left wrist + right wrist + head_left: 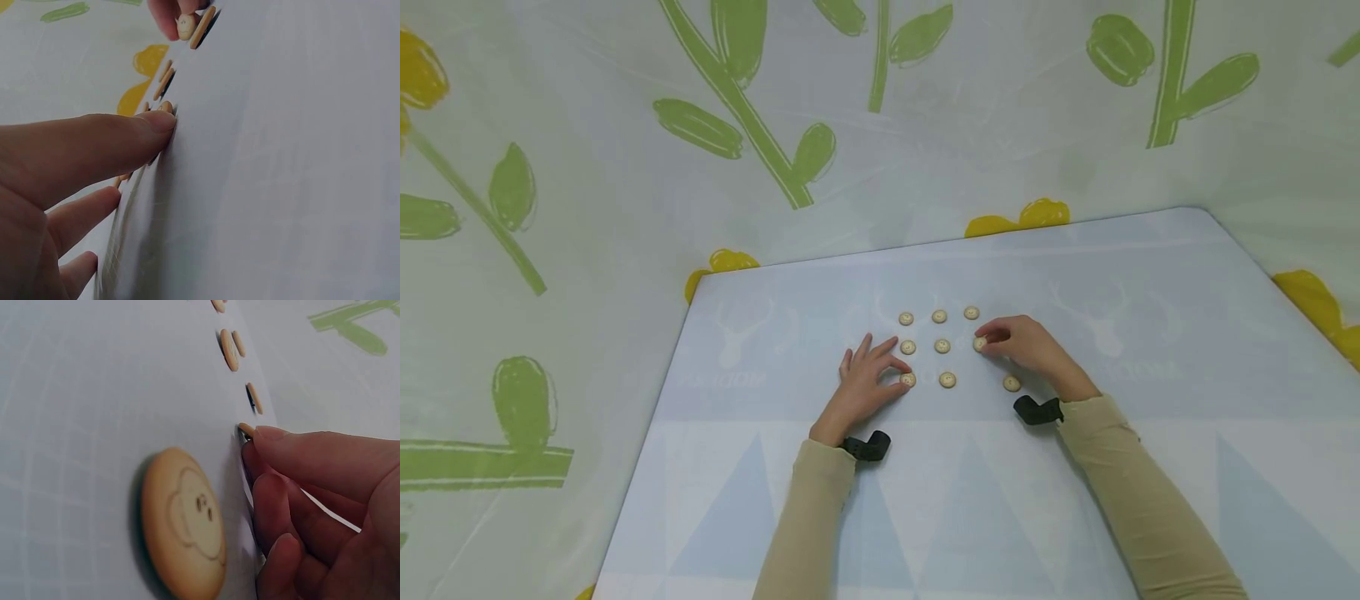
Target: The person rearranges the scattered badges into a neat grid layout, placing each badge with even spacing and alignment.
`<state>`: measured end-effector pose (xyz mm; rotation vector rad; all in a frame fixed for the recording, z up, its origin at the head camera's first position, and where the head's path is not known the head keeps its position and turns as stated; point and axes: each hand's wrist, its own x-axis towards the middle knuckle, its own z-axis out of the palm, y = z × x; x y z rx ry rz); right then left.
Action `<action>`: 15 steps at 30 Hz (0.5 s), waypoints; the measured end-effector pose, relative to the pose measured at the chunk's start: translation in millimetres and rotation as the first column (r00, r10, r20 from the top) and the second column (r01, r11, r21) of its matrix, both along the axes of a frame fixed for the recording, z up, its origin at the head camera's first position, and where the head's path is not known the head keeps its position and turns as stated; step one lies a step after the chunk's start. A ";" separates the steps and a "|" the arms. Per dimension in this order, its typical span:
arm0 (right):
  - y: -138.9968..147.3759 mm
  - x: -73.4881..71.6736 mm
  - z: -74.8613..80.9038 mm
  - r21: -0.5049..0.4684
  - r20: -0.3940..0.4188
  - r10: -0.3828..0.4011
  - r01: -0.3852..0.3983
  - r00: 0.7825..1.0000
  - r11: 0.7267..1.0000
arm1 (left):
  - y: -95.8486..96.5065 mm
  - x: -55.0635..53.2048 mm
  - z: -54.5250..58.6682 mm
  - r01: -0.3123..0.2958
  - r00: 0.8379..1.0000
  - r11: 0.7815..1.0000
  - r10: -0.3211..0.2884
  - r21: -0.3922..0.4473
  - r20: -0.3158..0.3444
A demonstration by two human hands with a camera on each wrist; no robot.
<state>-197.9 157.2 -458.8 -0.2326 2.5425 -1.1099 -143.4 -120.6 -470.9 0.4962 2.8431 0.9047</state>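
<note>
Several small round tan biscuits, each marked with a simple face, lie in rows on the table. My left hand (pixel 867 385) pinches the front-left biscuit (pixel 907 380) between thumb and index finger, its other fingers spread on the cloth. In the left wrist view the thumb (pixel 144 134) covers most of that biscuit. With thumb and fingertips, my right hand (pixel 1028 343) pinches the biscuit at the right end of the middle row (pixel 980 343). Below the right palm lies the front-right biscuit (pixel 1012 383), set farther right than those behind it; its face pattern (pixel 194 512) shows large in the right wrist view.
Three biscuits form the back row, with one in its middle (pixel 939 317). A middle-row biscuit (pixel 942 346) and a front-row biscuit (pixel 947 380) sit between my hands. The pale blue tablecloth (pixel 970 533) reaches a back edge against a leaf-patterned curtain (pixel 1000 125).
</note>
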 end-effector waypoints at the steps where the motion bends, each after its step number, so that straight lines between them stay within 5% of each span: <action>1: -0.8 -0.3 0.0 0.003 -0.002 -0.001 0.001 1.000 1.000 | 0.0 0.0 0.1 -0.001 1.000 1.000 0.001 -0.001 -0.001; 15: -8.3 1.8 1.5 0.064 -0.051 -0.021 0.025 0.998 0.998 | 1.3 1.3 1.9 -0.004 1.000 1.000 0.004 0.005 0.004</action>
